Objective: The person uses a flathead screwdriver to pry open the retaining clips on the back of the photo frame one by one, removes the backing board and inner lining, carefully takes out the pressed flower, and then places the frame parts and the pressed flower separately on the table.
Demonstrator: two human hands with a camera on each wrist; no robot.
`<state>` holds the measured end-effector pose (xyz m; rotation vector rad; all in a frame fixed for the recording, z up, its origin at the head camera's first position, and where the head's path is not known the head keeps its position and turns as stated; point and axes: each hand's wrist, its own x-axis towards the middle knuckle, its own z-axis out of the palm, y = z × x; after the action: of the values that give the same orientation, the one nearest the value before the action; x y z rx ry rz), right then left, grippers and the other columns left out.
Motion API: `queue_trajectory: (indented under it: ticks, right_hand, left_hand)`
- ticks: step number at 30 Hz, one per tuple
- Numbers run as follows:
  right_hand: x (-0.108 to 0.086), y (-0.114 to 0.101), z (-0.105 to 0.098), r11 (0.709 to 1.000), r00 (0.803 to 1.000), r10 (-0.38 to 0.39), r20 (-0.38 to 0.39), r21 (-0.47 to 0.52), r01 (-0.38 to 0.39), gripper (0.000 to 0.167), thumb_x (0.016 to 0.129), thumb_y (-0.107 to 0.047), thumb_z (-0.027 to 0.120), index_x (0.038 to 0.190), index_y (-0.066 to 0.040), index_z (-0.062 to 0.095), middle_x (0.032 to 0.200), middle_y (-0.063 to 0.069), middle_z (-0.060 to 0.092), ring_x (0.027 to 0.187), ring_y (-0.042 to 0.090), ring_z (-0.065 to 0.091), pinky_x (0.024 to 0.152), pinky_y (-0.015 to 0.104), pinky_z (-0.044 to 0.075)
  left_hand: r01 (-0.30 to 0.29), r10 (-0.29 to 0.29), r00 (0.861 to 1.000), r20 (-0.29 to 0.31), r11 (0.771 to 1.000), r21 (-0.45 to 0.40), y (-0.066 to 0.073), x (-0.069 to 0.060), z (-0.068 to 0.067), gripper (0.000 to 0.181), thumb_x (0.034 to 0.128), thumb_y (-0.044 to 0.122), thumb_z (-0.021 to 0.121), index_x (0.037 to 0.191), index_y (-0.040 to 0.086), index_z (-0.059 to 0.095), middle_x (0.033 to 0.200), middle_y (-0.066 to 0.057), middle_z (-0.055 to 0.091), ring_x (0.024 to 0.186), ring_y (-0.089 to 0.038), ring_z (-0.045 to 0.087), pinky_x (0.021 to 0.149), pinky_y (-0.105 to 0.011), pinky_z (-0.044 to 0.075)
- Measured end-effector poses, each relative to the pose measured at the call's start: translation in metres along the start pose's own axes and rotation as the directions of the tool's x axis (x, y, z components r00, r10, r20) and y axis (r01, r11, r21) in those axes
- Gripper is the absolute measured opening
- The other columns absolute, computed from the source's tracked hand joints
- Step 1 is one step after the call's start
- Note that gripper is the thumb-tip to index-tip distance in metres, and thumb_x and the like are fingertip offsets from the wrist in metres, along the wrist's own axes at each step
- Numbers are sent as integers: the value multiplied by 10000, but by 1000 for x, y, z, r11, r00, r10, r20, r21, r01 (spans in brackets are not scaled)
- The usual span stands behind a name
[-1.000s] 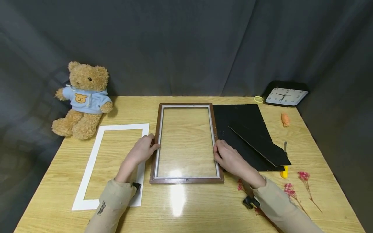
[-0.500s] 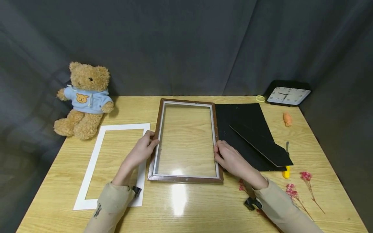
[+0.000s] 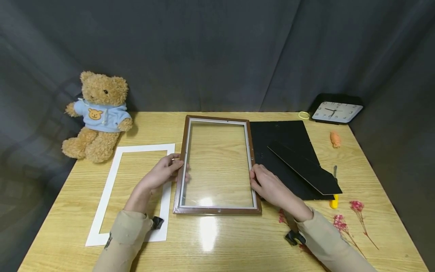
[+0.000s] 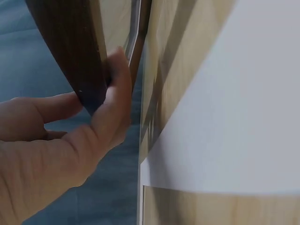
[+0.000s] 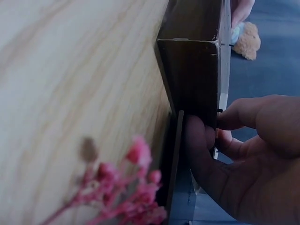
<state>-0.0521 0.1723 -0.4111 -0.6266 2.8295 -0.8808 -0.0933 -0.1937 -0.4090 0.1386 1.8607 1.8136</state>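
A brown picture frame (image 3: 217, 211) with a clear pane lies at mid-table, its left side tilted up off the tabletop. My left hand (image 3: 159, 173) grips that left side, thumb on top; fingertips show through the pane from beneath. In the left wrist view the fingers (image 4: 115, 93) curl round the raised frame edge (image 4: 70, 42). My right hand (image 3: 272, 187) pinches the right side. In the right wrist view, that hand (image 5: 262, 159) has its thumb and fingers about the frame's side (image 5: 194, 70). Some right fingers are hidden.
A white mat (image 3: 107, 192) lies left, partly under my left forearm. Right of the frame is a black backing board (image 3: 278, 132) with a raised stand flap (image 3: 304, 168). Pink dried flowers (image 3: 357, 206), a yellow-handled tool (image 3: 334, 202), a clock (image 3: 336, 112) and a teddy bear (image 3: 102, 113) surround.
The frame's left side has risen off the table. My left fingers have moved from beside its edge to underneath it. The right hand stays at the right side.
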Motion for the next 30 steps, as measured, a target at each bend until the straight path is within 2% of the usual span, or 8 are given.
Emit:
queue_trajectory:
  ticks: [7, 12, 16, 21, 30]
  right_hand:
    - [-1, 0, 2, 1000, 1000, 10, -3, 8, -10, 160, 1007, 56, 618, 965, -66, 524, 861, 26, 460, 735, 174, 436, 577, 288, 372]
    - [-2, -1, 2, 1000, 1000, 17, -9, 2, -17, 153, 1018, 34, 626, 973, -75, 530, 878, 26, 471, 757, 178, 444, 596, 297, 382]
    - [-3, -1, 3, 1000, 1000, 18, -12, -6, -18, 154, 1021, 31, 624, 973, -78, 526, 881, 28, 466, 753, 178, 438, 591, 298, 378]
    - [-3, -3, 3, 1000, 1000, 16, -18, -12, -16, 148, 1030, 22, 618, 973, -80, 526, 878, 26, 462, 734, 172, 429, 572, 295, 372]
    - [-3, -4, 4, 1000, 1000, 8, -27, -26, -9, 136, 1034, 8, 630, 983, -76, 537, 879, 24, 470, 725, 166, 433, 568, 297, 384]
  left_hand:
    - [25, -25, 1000, 2, 999, -45, -2, -2, -2, 511, 1173, 108, 374, 1593, -88, 159, 1325, -351, 599, 958, -243, 766, 893, -390, 624]
    - [33, -31, 999, 20, 998, -61, -2, -2, -2, 628, 1164, 76, 369, 1663, -33, 4, 1282, -303, 647, 1019, -239, 758, 947, -387, 598]
    - [41, -39, 999, 28, 996, -83, -2, -2, -2, 654, 1156, 57, 340, 1673, -12, -55, 1216, -240, 676, 1040, -237, 743, 983, -400, 583]
    - [31, -26, 999, 36, 992, -122, -3, -1, 0, 644, 1142, 31, 311, 1671, -8, -54, 1182, -224, 653, 1023, -243, 732, 987, -436, 594]
    - [14, -6, 999, 41, 978, -207, -3, 0, -2, 692, 1111, -13, 364, 1668, 4, -46, 1183, -199, 643, 949, -217, 745, 964, -413, 606]
